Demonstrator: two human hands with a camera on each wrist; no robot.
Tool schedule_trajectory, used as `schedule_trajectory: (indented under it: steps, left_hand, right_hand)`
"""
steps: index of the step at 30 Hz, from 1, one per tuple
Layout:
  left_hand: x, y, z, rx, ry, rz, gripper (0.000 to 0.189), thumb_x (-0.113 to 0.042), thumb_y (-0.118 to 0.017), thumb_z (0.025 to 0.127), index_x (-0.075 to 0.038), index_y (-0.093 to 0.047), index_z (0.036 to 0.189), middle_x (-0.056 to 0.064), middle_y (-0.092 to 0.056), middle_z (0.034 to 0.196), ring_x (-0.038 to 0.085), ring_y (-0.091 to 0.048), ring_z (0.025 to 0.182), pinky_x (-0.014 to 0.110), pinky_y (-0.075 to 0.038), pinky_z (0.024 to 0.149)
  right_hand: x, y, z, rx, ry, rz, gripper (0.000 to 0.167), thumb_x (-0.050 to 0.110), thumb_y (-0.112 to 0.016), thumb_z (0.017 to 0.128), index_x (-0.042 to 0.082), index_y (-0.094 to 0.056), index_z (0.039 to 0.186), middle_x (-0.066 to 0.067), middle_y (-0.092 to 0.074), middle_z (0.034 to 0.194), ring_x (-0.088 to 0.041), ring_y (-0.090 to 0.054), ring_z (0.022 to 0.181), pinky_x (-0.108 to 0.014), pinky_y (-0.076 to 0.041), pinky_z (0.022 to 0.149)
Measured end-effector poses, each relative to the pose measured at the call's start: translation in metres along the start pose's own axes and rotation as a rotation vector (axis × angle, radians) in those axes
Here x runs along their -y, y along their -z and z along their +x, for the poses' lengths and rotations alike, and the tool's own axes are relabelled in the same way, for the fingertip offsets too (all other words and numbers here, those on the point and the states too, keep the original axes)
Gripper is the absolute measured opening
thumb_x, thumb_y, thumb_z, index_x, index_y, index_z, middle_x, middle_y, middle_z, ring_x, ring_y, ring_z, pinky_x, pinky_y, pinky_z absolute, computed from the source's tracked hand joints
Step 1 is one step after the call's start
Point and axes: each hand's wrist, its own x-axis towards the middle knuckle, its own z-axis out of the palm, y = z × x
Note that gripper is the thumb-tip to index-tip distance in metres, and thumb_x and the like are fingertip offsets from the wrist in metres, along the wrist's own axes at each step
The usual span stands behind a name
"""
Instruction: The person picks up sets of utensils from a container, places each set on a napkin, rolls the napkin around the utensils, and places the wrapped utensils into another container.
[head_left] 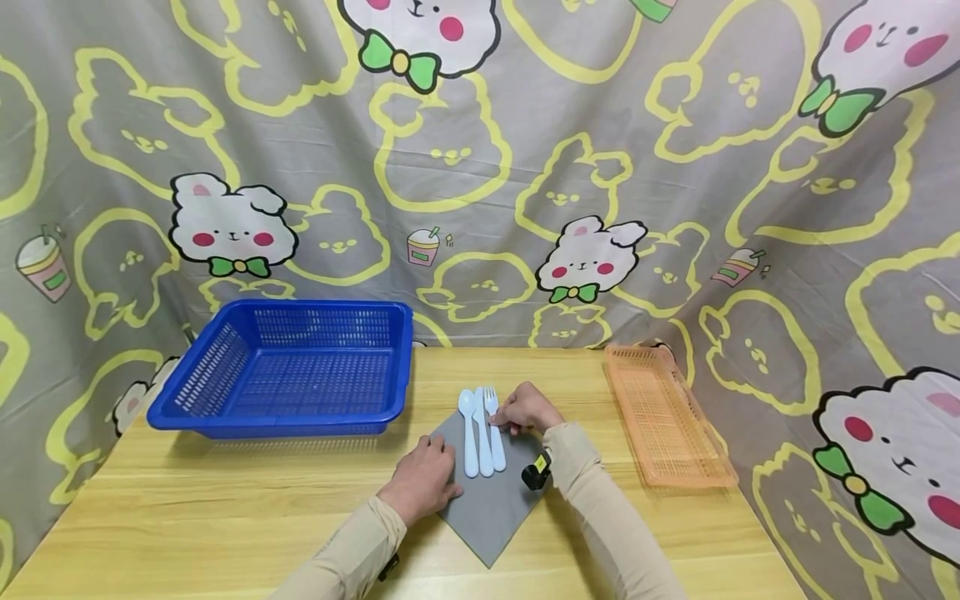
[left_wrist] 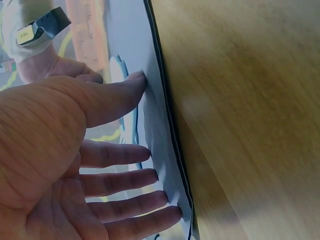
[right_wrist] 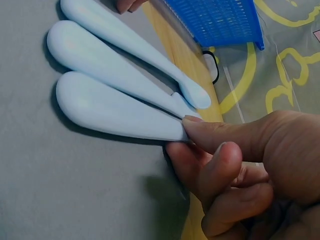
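Observation:
A grey folded cloth (head_left: 491, 521) lies on the table with one corner toward me. Side by side on it are a light blue spoon (head_left: 468, 429), a knife (head_left: 482, 442) and a fork (head_left: 498, 450), handles toward me. My right hand (head_left: 528, 408) pinches the fork by its neck between thumb and fingers; the fork's handle (right_wrist: 115, 107) rests along the cloth in the right wrist view. At the cloth's left edge, my left hand (head_left: 425, 479) touches the fabric with extended fingertips (left_wrist: 137, 76) and holds no cutlery.
A blue plastic basket (head_left: 281, 425) stands at the back left of the wooden table (head_left: 225, 508). An orange shallow basket (head_left: 675, 479) lies at the right. Behind the table hangs a patterned curtain (head_left: 465, 233).

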Motion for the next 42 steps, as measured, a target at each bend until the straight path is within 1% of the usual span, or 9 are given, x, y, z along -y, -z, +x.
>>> schedule_trajectory:
  steps: [6,13,17,20,24,27,31,36,42]
  left_hand:
    - [0.0,0.001,0.0,-0.002,0.0,-0.004,0.049,-0.036,-0.086,0.08,0.001,-0.068,0.106,0.015,-0.064,0.102,0.031,-0.061,0.098,0.045,-0.059,0.076]
    - [0.0,-0.001,-0.001,-0.025,-0.013,-0.002,0.048,-0.036,-0.086,0.08,0.001,-0.068,0.105,0.015,-0.063,0.1,0.031,-0.06,0.095,0.045,-0.059,0.074]
    - [0.0,-0.001,-0.002,-0.042,-0.026,0.013,0.046,-0.037,-0.085,0.081,-0.001,-0.068,0.103,0.013,-0.063,0.097,0.029,-0.061,0.093,0.043,-0.058,0.072]
    - [-0.001,-0.001,-0.003,-0.058,-0.034,0.025,0.044,-0.037,-0.085,0.08,-0.002,-0.068,0.101,0.011,-0.062,0.095,0.028,-0.061,0.09,0.042,-0.058,0.069]
    - [-0.001,-0.002,-0.003,-0.067,-0.049,0.02,0.043,-0.036,-0.085,0.081,-0.003,-0.068,0.102,0.011,-0.063,0.095,0.027,-0.061,0.09,0.042,-0.058,0.07]
    - [0.001,-0.002,-0.002,-0.073,-0.059,0.009,0.042,-0.036,-0.083,0.083,-0.003,-0.067,0.103,0.011,-0.064,0.097,0.028,-0.062,0.092,0.043,-0.059,0.073]
    - [0.003,-0.002,0.0,-0.106,-0.076,0.01,0.035,-0.032,-0.081,0.086,-0.003,-0.067,0.1,0.01,-0.064,0.097,0.029,-0.062,0.091,0.042,-0.059,0.071]
    - [0.004,-0.002,0.005,-0.108,-0.079,-0.002,0.027,-0.024,-0.078,0.088,-0.003,-0.067,0.1,0.011,-0.065,0.102,0.03,-0.062,0.092,0.044,-0.058,0.069]
    - [0.005,-0.005,0.01,-0.087,-0.068,0.012,0.021,-0.019,-0.078,0.088,-0.004,-0.069,0.1,0.01,-0.066,0.1,0.029,-0.062,0.093,0.044,-0.058,0.07]
  right_hand:
    - [-0.001,0.001,-0.002,0.003,0.005,0.004,0.024,0.016,-0.083,0.084,0.002,-0.074,0.067,-0.004,-0.068,0.058,-0.008,-0.048,0.042,-0.021,-0.035,0.043]
    - [0.0,0.002,-0.002,0.009,0.019,-0.014,0.027,0.018,-0.083,0.084,0.001,-0.073,0.066,-0.006,-0.07,0.059,-0.009,-0.05,0.042,-0.021,-0.035,0.042]
    - [0.001,0.004,-0.003,-0.027,0.033,-0.035,0.027,0.019,-0.084,0.083,0.001,-0.073,0.066,-0.007,-0.071,0.06,-0.009,-0.051,0.043,-0.021,-0.037,0.042]
    - [0.004,0.008,-0.01,-0.074,0.077,-0.08,0.026,0.019,-0.084,0.083,0.0,-0.073,0.068,-0.009,-0.073,0.064,-0.014,-0.059,0.048,-0.023,-0.042,0.045]
    - [0.01,0.012,-0.031,-0.129,0.247,-0.214,0.024,0.015,-0.081,0.086,0.005,-0.071,0.067,-0.004,-0.068,0.062,-0.014,-0.057,0.053,-0.024,-0.043,0.05]
    - [0.012,0.01,-0.052,-0.144,0.46,-0.355,0.022,0.01,-0.08,0.084,0.01,-0.068,0.067,0.002,-0.063,0.063,-0.009,-0.053,0.057,-0.022,-0.042,0.054]
    - [0.009,0.003,-0.082,-0.108,0.716,-0.548,0.01,0.009,-0.081,0.082,0.01,-0.072,0.08,0.0,-0.072,0.078,-0.013,-0.065,0.071,-0.025,-0.052,0.064]
    - [-0.004,-0.011,-0.115,-0.045,0.9,-0.856,0.014,0.013,-0.082,0.079,0.013,-0.076,0.092,0.003,-0.073,0.091,-0.011,-0.066,0.083,-0.024,-0.055,0.073]
    - [-0.018,-0.028,-0.14,-0.162,1.116,-1.2,0.014,0.026,-0.082,0.079,0.023,-0.074,0.09,0.011,-0.069,0.088,-0.005,-0.061,0.08,-0.019,-0.043,0.065]
